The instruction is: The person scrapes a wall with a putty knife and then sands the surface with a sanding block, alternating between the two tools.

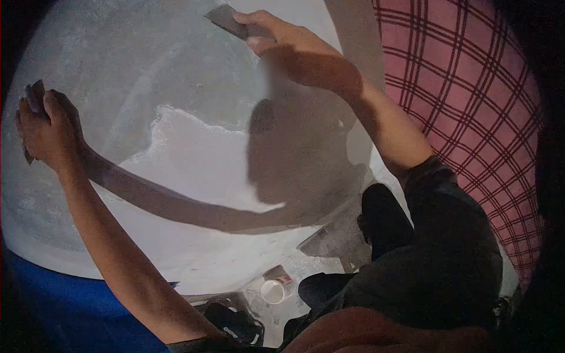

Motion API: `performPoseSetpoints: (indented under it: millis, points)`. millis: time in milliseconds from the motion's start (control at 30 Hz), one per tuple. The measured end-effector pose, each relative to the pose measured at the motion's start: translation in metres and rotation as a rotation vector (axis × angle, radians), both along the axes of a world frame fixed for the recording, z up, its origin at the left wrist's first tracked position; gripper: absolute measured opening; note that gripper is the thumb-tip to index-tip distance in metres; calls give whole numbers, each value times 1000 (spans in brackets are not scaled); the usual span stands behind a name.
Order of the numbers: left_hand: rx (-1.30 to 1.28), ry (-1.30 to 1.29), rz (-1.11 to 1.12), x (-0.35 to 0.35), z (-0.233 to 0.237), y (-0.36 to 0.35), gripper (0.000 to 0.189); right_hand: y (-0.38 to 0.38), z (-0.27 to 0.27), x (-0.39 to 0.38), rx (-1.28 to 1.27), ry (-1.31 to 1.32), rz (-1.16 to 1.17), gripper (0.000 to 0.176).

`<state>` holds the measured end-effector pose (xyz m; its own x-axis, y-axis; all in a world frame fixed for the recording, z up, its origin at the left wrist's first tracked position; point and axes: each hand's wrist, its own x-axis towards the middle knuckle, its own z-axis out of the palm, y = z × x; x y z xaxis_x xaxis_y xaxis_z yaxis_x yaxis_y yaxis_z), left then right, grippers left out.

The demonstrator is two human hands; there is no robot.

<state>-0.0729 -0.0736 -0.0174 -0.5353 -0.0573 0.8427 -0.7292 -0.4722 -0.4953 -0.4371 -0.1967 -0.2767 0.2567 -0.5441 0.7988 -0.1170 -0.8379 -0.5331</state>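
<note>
The right hand [288, 41] grips a putty knife [226, 19], its blade flat against the grey wall [147, 65]. The left hand [47, 126] is closed around a dark tool [34, 97], also at the wall. A paler patch [200, 159] lies between the hands, with a checked curtain [465, 100] to the right.

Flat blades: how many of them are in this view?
2. One flat blade is in the right hand, at the top, against the wall. The other blade is in the left hand, at the left edge, mostly hidden by it.
</note>
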Motion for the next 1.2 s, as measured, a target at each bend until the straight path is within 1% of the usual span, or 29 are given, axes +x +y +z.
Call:
performPoseSetpoints:
  millis: [33,167,233,267,333,367,433,533,667,733,767,833,867,933,967,1033,1067,1133,1200]
  points:
    - [-5,-5,5,1,-2,0,69,-1,1,2,-68,0,-43,54]
    - [16,32,-63,0,-9,-6,68,-2,2,4,-53,35,-78,53]
    - [1,-1,-41,3,-9,-3,68,-5,-6,11,-231,-48,-117,52]
    - [3,2,-41,7,-12,-4,68,-4,-8,9,-229,-46,-117,52]
    - [-2,47,-74,3,-15,-7,70,5,4,2,-52,60,-109,50]
    - [-2,46,-78,5,-13,-7,70,9,12,-2,-52,59,-113,50]
    - [13,17,-44,16,-11,-6,71,21,21,-7,146,120,-36,49]
    - [-41,-36,-29,21,-14,-2,71,33,16,-1,147,129,-55,47]
    - [-41,45,-3,24,-17,14,72,32,21,7,52,94,-116,46]
    - [-29,24,-48,9,-15,4,73,29,28,-19,357,88,188,61]
    - [-24,25,-48,8,-15,2,73,29,25,-19,362,88,188,61]
    - [-3,38,-31,9,-11,6,75,28,15,-10,134,116,4,46]
    - [-12,31,-26,8,-9,7,75,25,9,-6,125,110,10,46]
    - [-30,21,-76,0,-9,9,75,24,8,0,-11,49,-78,48]
    - [-38,16,-73,-4,-8,10,75,22,11,-3,-19,44,-75,48]
    - [-16,7,-97,-11,-10,8,75,38,27,-13,244,45,55,48]
    - [-10,5,-95,-13,-11,6,75,36,25,-14,250,42,57,48]
    - [-28,13,-81,-14,-10,6,73,31,24,-15,140,70,-18,48]
    - [-44,10,-84,-14,-8,2,73,24,23,-11,116,74,-41,49]
